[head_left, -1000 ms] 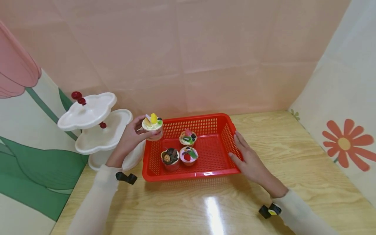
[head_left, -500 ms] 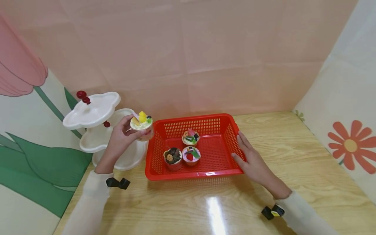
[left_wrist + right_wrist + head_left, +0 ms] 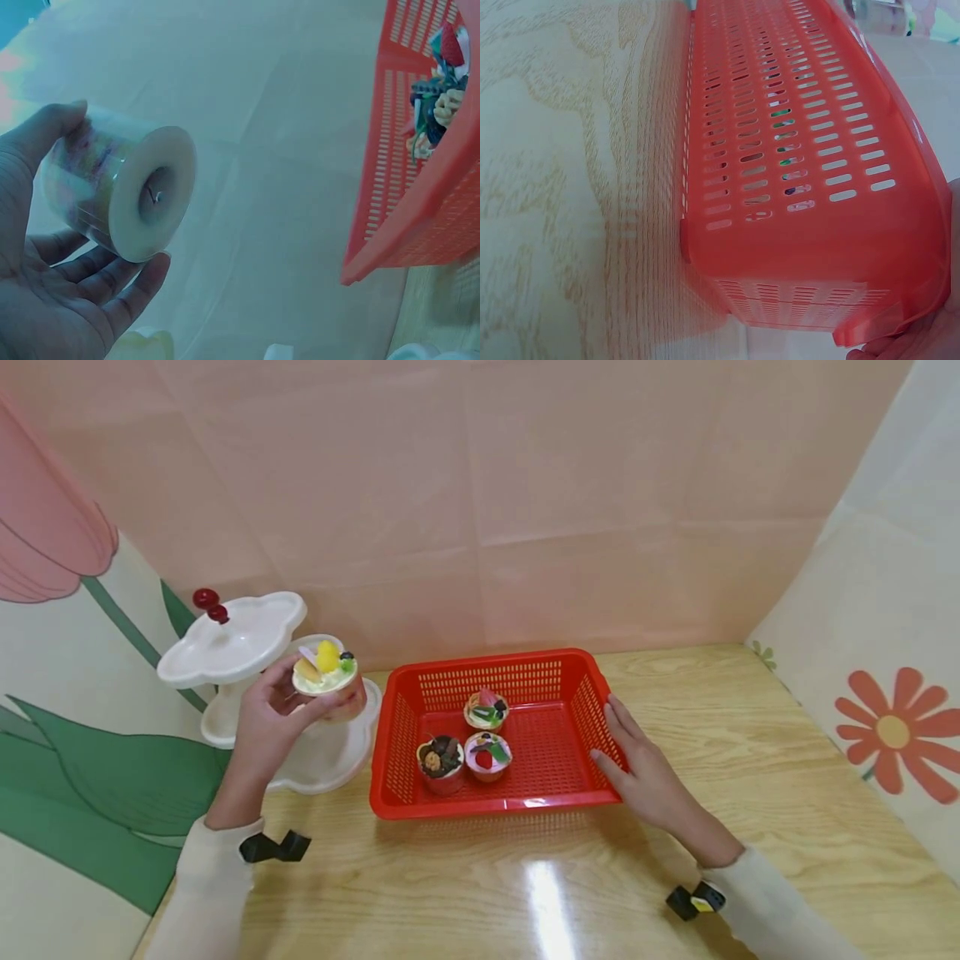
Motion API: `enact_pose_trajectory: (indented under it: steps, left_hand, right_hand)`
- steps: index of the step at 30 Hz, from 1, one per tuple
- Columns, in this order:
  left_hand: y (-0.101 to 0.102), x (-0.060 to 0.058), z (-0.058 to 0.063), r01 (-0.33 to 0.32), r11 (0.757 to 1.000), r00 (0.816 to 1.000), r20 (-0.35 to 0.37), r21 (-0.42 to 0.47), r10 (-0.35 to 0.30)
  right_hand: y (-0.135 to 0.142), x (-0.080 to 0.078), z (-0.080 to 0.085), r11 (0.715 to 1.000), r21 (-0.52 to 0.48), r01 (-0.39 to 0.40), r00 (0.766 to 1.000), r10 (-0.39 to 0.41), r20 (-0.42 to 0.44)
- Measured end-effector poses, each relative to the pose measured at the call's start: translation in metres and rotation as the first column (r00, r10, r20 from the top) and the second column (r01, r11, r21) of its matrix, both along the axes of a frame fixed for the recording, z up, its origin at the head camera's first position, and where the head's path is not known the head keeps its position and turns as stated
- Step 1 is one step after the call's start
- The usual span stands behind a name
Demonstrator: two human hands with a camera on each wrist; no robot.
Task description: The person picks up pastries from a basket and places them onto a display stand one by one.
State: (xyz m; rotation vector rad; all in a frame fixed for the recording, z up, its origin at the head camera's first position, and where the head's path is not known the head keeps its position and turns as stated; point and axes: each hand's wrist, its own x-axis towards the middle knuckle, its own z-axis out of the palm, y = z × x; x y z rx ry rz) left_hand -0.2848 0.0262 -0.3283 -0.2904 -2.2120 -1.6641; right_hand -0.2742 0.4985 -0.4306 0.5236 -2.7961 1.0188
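My left hand (image 3: 261,722) holds a toy cupcake (image 3: 341,700) in a clear cup, topped with cream and yellow, green and dark fruit pieces. The cup's pale, hollowed underside (image 3: 127,238) faces the left wrist camera, thumb on one side and fingers on the other. Hand and cupcake overlap the white tiered stand (image 3: 255,639) in the head view. My right hand (image 3: 647,775) grips the right end of the red basket (image 3: 487,807), thumb over the rim and fingers along the outer wall. Inside lie a chocolate cupcake (image 3: 441,760), a pink cupcake (image 3: 487,756) and a strawberry-topped cupcake (image 3: 486,710).
The stand has scalloped tiers and a red knob (image 3: 206,599), at the left of the wooden table (image 3: 420,893). A pink backdrop (image 3: 465,527) rises behind the basket. A flower-printed panel (image 3: 892,610) borders the right side.
My left hand has carried the cupcake leftward from above the basket's left end to in front of the stand's tiers. My right hand keeps its hold on the basket.
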Motion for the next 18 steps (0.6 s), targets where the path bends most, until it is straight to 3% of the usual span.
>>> enact_pose_trajectory:
  steps: [5, 12, 18]
  left_hand:
    - [-0.005, 0.007, 0.004, -0.030, 0.993, 0.999, -0.039, 0.113, 0.034]
    - [-0.016, 0.014, 0.010, -0.140, 0.983, 0.989, -0.037, 0.116, 0.145]
    - [-0.034, 0.019, 0.027, -0.105, 0.943, 0.976, -0.151, 0.315, 0.159]
  right_hand:
    - [-0.001, 0.000, 0.001, 1.000, -0.003, 0.004, 1.000, -0.004, 0.002]
    - [0.000, 0.001, 0.002, 1.000, 0.010, 0.019, 1.000, -0.019, 0.015]
    - [0.000, 0.001, 0.000, 1.000, 0.001, 0.013, 1.000, -0.013, 0.008]
